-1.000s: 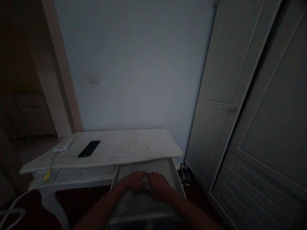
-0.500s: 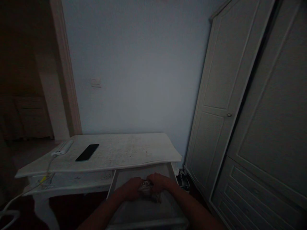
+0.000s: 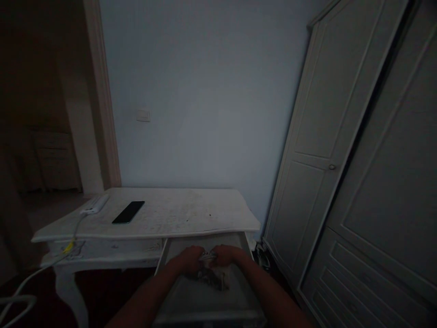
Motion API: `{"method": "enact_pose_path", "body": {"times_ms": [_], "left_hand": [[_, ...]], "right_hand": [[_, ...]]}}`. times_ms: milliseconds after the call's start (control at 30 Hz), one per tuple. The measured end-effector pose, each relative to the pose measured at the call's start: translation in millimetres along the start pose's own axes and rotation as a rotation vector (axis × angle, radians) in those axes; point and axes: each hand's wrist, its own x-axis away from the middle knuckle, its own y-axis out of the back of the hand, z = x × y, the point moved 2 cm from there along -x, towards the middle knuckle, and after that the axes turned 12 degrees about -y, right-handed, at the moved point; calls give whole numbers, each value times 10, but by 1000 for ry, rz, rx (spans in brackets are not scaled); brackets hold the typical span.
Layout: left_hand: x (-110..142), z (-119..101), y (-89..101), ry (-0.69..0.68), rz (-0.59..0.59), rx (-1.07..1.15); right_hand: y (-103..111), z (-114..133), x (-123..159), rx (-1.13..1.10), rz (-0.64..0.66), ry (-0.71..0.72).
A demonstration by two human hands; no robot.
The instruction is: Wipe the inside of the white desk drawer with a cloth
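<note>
Both my hands are over the open drawer [image 3: 201, 303] of a white desk. Between them is a crumpled, limp bundle [image 3: 212, 278], pale at the top and dark patterned lower down; dim light hides whether it is cloth or a bag. My left hand [image 3: 190, 259] is closed on its upper left edge. Closed on the upper right edge is my right hand [image 3: 223, 256], close beside the left. The lower part of the bundle hangs or spreads toward the drawer bottom; whether it touches is unclear.
On the white desktop [image 3: 184, 202] lie a dark phone [image 3: 129, 212] and a white power strip [image 3: 95, 204] with a cable running down left. A tall pale wardrobe [image 3: 314, 136] stands right. Shoes [image 3: 262, 257] sit on the floor between desk and wardrobe.
The bundle was bunched between my hands; now more of its dark lower part shows below them. My hands stay over the drawer, and the view has shifted slightly.
</note>
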Motion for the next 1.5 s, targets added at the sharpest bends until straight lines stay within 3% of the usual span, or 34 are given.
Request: {"method": "enact_pose_path", "body": {"times_ms": [167, 333, 533, 767, 900, 1133, 1267, 1367, 1500], "left_hand": [[-77, 113, 42, 31, 34, -17], [-48, 180, 48, 41, 35, 12], [45, 142, 82, -1, 25, 30], [335, 13, 248, -91, -92, 5], [460, 12, 287, -129, -119, 12], [527, 11, 193, -87, -123, -2], [480, -114, 133, -117, -157, -10], [413, -155, 100, -116, -156, -15], [350, -58, 40, 4, -160, -22]], "right_hand": [[-15, 30, -50, 11, 20, -86], [-69, 2, -45, -10, -45, -145], [-246, -55, 32, -94, -216, 14], [-351, -20, 155, -141, -225, 51], [-329, 9, 168, -123, -157, 58], [-218, 314, 302, -20, -353, 58], [-211, 411, 329, -213, -359, 108], [-252, 335, 403, -376, -376, 59], [-469, 87, 784, -408, -551, -52]]}}
